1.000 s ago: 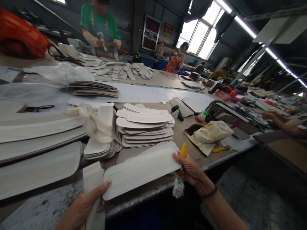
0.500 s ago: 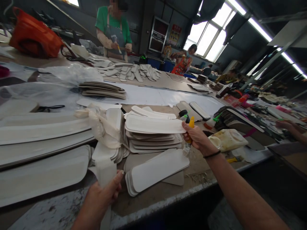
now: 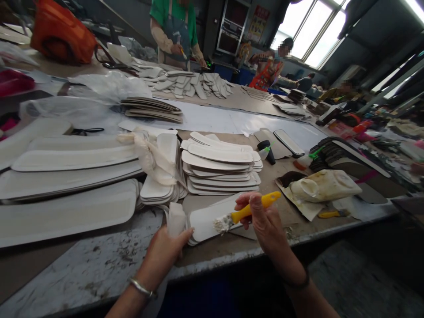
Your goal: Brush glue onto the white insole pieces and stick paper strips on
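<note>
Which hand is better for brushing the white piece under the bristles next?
Probably the right hand: it grips the yellow brush, with the bristles over the white piece. The left hand holds a pale strip near the piece's end.

The bare left hand (image 3: pixel 167 247) has a rounded, silver-coloured metal bangle (image 3: pixel 141 288) at its wrist, the bare right hand (image 3: pixel 267 221) a plain dark band (image 3: pixel 300 283).
</note>
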### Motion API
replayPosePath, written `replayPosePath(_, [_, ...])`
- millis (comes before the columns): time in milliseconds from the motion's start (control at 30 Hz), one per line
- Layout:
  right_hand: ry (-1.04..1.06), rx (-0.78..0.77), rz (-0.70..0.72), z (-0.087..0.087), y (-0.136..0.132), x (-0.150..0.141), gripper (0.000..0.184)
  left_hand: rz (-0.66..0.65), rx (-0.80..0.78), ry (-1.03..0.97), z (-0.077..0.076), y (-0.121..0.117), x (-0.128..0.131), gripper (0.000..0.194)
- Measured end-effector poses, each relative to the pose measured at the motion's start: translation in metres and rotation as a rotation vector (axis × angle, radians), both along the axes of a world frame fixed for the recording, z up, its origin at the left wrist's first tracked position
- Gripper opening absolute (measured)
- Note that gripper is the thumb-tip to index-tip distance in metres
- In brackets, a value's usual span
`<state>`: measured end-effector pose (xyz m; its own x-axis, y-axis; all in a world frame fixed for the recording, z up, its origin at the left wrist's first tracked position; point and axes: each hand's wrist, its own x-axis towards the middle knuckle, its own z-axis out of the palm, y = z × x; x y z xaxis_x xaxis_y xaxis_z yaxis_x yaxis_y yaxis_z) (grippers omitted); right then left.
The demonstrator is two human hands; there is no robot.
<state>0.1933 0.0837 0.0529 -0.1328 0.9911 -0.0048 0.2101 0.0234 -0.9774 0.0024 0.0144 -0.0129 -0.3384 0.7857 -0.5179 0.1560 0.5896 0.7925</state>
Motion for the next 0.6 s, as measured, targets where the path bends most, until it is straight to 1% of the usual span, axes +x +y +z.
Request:
replayPosePath(100, [0.126, -0.074, 0.04, -0.012, -0.006, -0.01, 0.051, -0.02, -0.001, -0.067, -0.008, 0.002, 0.002, 0.031])
replayPosePath(200, [0.106, -0.129, 0.079, -0.023, -0.011, -0.017, 0.043, 0.012, 0.005, -0.098, -0.014, 0.002, 0.003, 0.028])
replayPosePath(300, [0.04, -0.133, 0.109, -0.03, -0.017, -0.018, 0.037, 0.031, 0.036, -0.118, -0.016, 0.0, 0.003, 0.029])
replayPosePath(433, [-0.101, -0.047, 0.062, -0.035, -0.02, -0.008, 0.031, 0.056, 0.077, -0.126, -0.019, -0.005, 0.003, 0.03])
replayPosePath(600, [-0.272, 0.1, -0.011, -0.036, -0.014, 0.017, 0.028, 0.073, 0.088, -0.111, -0.019, -0.008, 0.003, 0.033])
